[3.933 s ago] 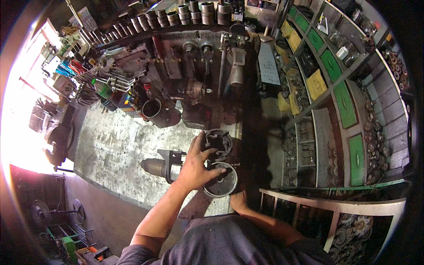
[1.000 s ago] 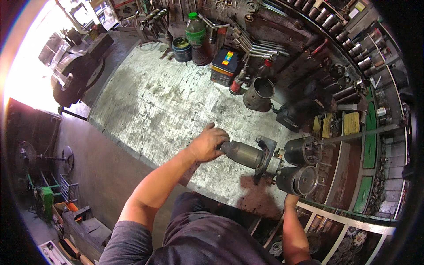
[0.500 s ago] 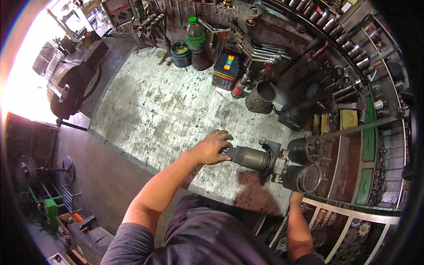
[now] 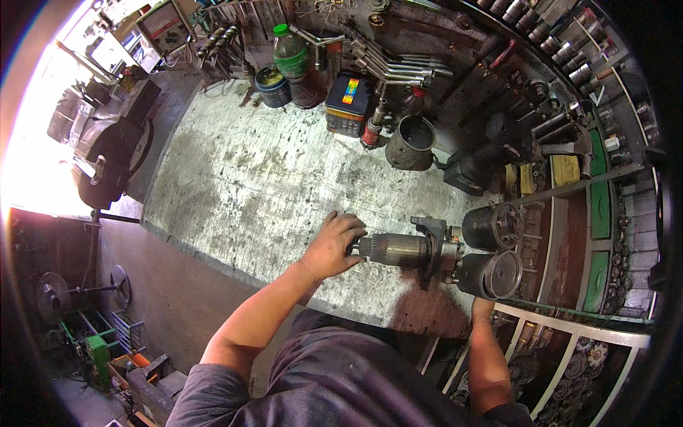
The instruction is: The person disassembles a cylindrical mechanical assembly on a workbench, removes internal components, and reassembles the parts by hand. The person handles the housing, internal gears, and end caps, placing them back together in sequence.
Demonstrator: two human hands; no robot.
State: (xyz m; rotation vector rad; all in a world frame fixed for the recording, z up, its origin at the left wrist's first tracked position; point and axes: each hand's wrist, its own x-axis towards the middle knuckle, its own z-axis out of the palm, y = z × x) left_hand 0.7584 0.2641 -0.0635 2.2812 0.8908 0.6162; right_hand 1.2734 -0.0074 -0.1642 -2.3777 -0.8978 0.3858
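Observation:
A ribbed metal armature (image 4: 400, 250) lies sideways above the near right part of the bench, its right end in a dark metal end housing (image 4: 430, 242). My left hand (image 4: 333, 243) is at the armature's left end, with fingers and thumb curled round the shaft tip. To the right of the housing are two dark cylinders: a farther one (image 4: 482, 227) and a nearer one (image 4: 475, 275) with a round, pale end face. Beneath the nearer cylinder, my right hand (image 4: 483, 307) shows only around the wrist; its fingers are hidden.
A worn metal bench top (image 4: 242, 178) stretches left. Along its back stand a blue tub (image 4: 273, 88), a green bottle (image 4: 290, 58), a dark box (image 4: 348, 107) and an open metal cylinder (image 4: 410, 142). Wrenches (image 4: 398, 65) hang behind. Parts compartments (image 4: 569, 334) line the right side.
The whole view has shifted and turned slightly. The armature now lies more level in the picture. My left hand stays at its shaft end, and my right hand stays under the nearer cylinder.

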